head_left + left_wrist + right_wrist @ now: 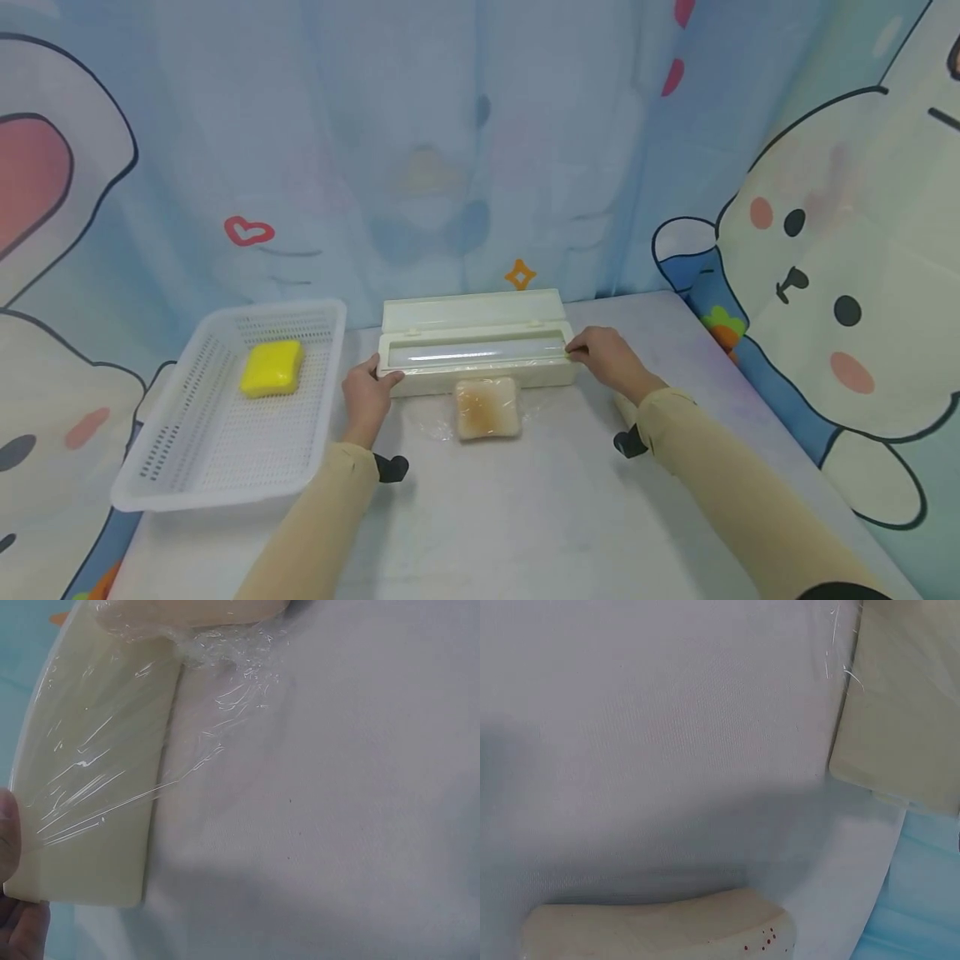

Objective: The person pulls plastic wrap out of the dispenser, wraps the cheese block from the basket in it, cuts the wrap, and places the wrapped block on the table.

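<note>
I've the left hand (367,393) gripping the dispenser (427,381); the right hand (611,360) touches its other end, pinch unclear. Film (97,802) drapes the bread (487,408) between my fingers, apparently uncut.

On tbl (480,521): basket (225,454) w/ block (272,368) in it, L of wrap box (474,337), wrapped slab (487,408) in frt.

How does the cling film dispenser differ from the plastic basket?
The cling film dispenser is cream and narrow; the plastic basket, white and broader. The dispenser has a raised lid; the basket shows none. The left hand grips the dispenser, not the basket. Both rest on the table.
</note>
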Action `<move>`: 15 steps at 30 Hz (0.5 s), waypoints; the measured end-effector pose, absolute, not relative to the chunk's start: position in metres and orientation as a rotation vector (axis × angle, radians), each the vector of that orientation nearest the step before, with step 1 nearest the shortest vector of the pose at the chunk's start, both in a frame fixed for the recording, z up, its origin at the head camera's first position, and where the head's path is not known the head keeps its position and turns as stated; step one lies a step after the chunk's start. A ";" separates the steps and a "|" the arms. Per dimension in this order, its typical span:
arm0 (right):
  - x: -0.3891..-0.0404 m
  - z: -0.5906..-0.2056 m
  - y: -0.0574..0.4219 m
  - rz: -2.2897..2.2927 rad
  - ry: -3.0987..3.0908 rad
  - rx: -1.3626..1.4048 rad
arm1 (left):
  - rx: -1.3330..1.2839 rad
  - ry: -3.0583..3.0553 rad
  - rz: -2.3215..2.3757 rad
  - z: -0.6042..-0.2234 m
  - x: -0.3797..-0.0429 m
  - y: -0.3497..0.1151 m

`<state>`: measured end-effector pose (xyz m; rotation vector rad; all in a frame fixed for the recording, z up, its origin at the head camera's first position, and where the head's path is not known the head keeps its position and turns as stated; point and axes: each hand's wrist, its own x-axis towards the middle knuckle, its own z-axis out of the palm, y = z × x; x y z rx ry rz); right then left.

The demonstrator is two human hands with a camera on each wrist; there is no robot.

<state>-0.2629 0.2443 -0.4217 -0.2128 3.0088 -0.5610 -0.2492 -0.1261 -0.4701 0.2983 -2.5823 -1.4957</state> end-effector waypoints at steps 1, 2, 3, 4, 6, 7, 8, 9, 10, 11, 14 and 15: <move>-0.263 -0.422 0.244 -0.558 3.010 -0.218 | 0.295 -2.583 -1.490 -0.470 -0.249 -0.126; -0.263 -0.422 0.244 -0.558 3.011 -0.221 | 0.293 -2.585 -1.486 -0.470 -0.249 -0.126; -0.264 -0.422 0.244 -0.558 3.012 -0.225 | 0.291 -2.585 -1.483 -0.470 -0.249 -0.126; -0.264 -0.423 0.244 -0.556 3.016 -0.236 | 0.290 -2.587 -1.482 -0.471 -0.249 -0.127; -0.264 -0.424 0.245 -0.560 3.023 -0.249 | 0.287 -2.587 -1.485 -0.471 -0.250 -0.127; -0.265 -0.425 0.245 -0.565 3.027 -0.259 | 0.285 -2.585 -1.482 -0.471 -0.250 -0.127; -0.265 -0.425 0.246 -0.573 3.032 -0.266 | 0.286 -2.582 -1.482 -0.472 -0.250 -0.127; -0.265 -0.426 0.246 -0.582 3.041 -0.276 | 0.285 -2.580 -1.484 -0.472 -0.251 -0.127; -0.264 -0.427 0.246 -0.594 3.047 -0.287 | 0.284 -2.578 -1.484 -0.472 -0.251 -0.127; -0.264 -0.428 0.246 -0.609 3.053 -0.292 | 0.282 -2.575 -1.486 -0.472 -0.251 -0.127; -0.264 -0.429 0.245 -0.640 3.068 -0.317 | 0.292 -2.571 -1.496 -0.472 -0.251 -0.128; -0.264 -0.429 0.244 -0.647 3.070 -0.326 | 0.295 -2.570 -1.497 -0.472 -0.251 -0.128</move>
